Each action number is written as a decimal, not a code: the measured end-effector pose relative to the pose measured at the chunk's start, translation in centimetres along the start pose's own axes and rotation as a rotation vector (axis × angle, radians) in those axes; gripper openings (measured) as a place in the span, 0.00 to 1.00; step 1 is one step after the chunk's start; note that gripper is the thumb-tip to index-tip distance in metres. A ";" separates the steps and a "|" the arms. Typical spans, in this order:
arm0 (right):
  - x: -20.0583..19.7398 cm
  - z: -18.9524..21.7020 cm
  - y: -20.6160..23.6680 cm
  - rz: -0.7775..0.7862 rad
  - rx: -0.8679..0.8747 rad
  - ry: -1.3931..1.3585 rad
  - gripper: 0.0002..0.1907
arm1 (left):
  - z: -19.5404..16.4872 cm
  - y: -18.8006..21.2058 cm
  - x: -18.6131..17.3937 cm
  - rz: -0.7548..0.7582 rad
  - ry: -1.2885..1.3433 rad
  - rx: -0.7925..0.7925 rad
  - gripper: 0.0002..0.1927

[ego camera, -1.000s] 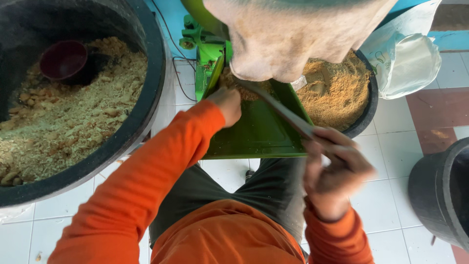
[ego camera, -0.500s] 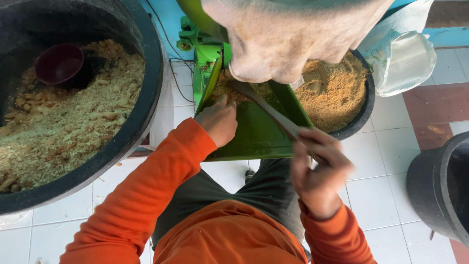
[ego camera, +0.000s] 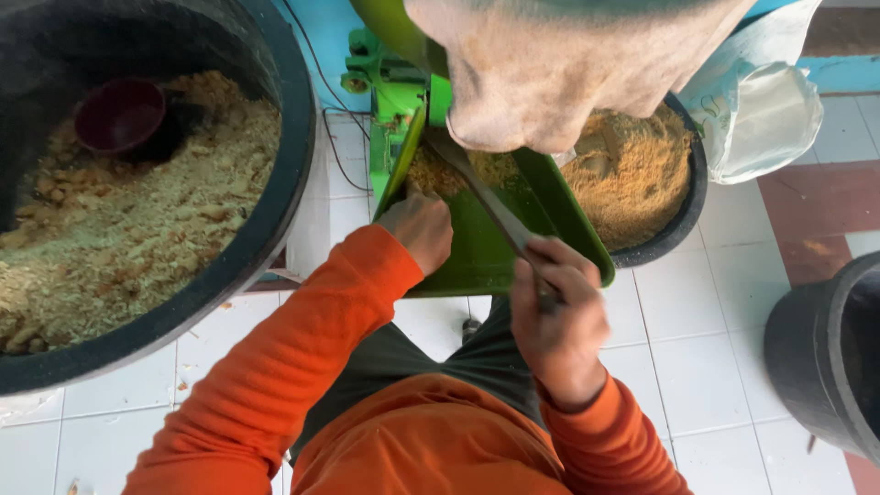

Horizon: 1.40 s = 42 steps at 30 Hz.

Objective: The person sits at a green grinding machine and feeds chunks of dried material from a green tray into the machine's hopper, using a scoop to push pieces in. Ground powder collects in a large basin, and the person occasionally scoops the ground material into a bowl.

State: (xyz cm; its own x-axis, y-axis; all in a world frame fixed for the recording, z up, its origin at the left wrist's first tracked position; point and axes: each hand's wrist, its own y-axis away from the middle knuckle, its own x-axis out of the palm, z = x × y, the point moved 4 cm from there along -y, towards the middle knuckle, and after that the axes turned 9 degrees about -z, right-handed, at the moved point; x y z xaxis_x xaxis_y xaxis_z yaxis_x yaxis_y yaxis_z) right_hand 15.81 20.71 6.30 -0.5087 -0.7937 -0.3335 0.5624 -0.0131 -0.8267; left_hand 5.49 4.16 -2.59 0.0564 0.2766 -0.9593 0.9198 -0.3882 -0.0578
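Observation:
A green metal chute (ego camera: 477,247) of a machine slopes toward me, with tan crumbly material (ego camera: 440,174) piled at its upper end. My left hand (ego camera: 418,229) rests in the chute with its fingers curled, touching that material. My right hand (ego camera: 555,312) grips the near end of a long grey flat stick (ego camera: 486,197), whose far end reaches up under a dirty cloth sack (ego camera: 559,69) hanging over the chute. Both sleeves are orange.
A big black tub (ego camera: 275,165) at the left holds coarse tan meal and a dark red scoop (ego camera: 119,115). Behind the chute sits a black basin (ego camera: 683,197) of finer orange-brown meal. A white plastic bag (ego camera: 765,115) lies right. Another black bin (ego camera: 807,357) stands on the white tiled floor.
My left hand has drawn back down the chute toward me. My right hand has shifted the stick slightly, its tip staying under the sack.

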 end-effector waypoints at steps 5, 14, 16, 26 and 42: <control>-0.7 -0.7 0.0 0.040 0.107 0.099 0.14 | 0.3 -0.3 0.4 0.032 0.051 -0.063 0.12; -4.9 -1.0 -1.6 0.001 0.062 0.091 0.17 | 2.0 -5.1 1.3 0.307 0.235 -0.175 0.16; -4.5 -1.1 -1.5 0.009 0.048 0.115 0.16 | 2.0 -5.0 0.9 0.143 0.243 -0.105 0.17; -3.4 0.0 -0.9 -0.016 -0.031 0.158 0.16 | 0.1 -2.1 -0.5 0.142 0.116 -0.002 0.28; -2.7 -1.1 -0.7 -0.046 -0.012 0.089 0.16 | -0.7 -2.1 -1.1 0.152 0.095 0.020 0.24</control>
State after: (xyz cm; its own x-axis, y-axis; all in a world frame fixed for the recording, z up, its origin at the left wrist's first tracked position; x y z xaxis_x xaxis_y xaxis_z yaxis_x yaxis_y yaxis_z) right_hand 16.05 23.55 7.28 -0.5900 -0.7351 -0.3338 0.5294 -0.0401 -0.8474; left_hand 3.76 5.24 -1.22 0.2313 0.2953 -0.9270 0.8902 -0.4487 0.0791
